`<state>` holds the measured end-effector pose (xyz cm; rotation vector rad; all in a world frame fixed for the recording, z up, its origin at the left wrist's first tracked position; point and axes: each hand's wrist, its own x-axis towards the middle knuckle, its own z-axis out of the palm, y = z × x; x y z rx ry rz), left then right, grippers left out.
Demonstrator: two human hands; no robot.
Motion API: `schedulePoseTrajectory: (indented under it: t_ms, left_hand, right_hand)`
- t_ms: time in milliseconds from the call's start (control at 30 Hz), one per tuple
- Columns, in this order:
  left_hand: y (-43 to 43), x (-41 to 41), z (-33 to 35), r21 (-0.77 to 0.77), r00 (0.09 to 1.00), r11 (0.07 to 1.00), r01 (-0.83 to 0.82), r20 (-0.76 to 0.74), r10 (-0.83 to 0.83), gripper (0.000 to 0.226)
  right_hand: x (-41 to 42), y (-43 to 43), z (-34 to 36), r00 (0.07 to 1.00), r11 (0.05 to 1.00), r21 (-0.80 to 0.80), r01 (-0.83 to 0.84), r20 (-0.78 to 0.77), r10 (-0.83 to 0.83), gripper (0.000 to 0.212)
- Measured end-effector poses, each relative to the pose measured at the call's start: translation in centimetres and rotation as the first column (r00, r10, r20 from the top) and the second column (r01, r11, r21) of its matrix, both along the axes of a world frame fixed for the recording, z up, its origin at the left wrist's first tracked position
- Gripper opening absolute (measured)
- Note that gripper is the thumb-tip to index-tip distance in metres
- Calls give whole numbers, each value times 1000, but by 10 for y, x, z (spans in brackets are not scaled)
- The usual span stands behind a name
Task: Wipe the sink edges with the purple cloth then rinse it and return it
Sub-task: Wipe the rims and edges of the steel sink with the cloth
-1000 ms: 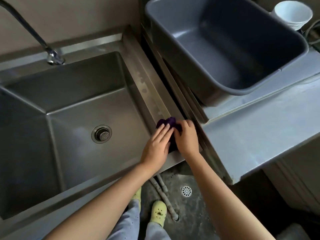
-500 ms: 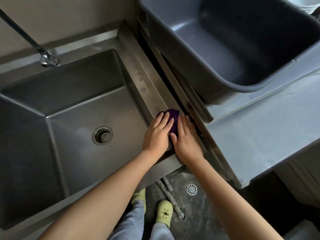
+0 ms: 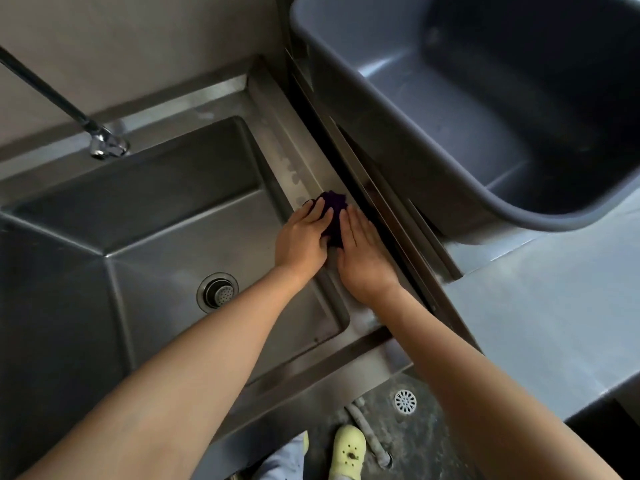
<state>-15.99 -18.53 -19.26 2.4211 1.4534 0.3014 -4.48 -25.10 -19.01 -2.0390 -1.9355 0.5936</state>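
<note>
**Two flat grips press the cloth (image 3: 333,206) along the sink's (image 3: 166,213) side rim (image 3: 273,126)**

The cloth lies bunched on the narrow side rim, under the fingertips of both grips and poking out just ahead of them. The left grip (image 3: 301,237) and the right grip (image 3: 363,258) lie side by side with fingers straight. Neither is clenched: they press the cloth down rather than grasp it. The left grip's heel hangs over the basin. A dark gap (image 3: 323,133) runs just beside the right grip's outer edge, with the tabletop (image 3: 536,323) and a grey tub (image 3: 467,140) beyond it.

The step in hand looks like the wiping of this rim, so the task is probably in its first part. The rinse under the tap (image 3: 104,145) and the return of the cloth are not yet done. Whether the other rims have been wiped cannot be told.

To do it well, the person would likely push away from the body toward the pale spots (image 3: 292,174) ahead of the fingertips, with even weight from both grips. A wad covers less steel than a spread cloth, so flattening it across the rim's full width should save passes. The main risk seems to be on the right grip's side: a sideways shove could drop the cloth into the gap. Steering with the right grip's outer edge as a fence would guard against that. On the left grip's side a slip only sends the cloth into the basin.
</note>
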Motion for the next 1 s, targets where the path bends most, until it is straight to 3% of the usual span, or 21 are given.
schedulePoseTrajectory:
  t_ms: [1000]
  left_hand:
    - [208, -34, 14, 19, 996, 1000, -12, -86, 13, 50]
  right_hand:
    - [-36, 214, -8, 989, 1000, -15, 20, 144, -18, 79]
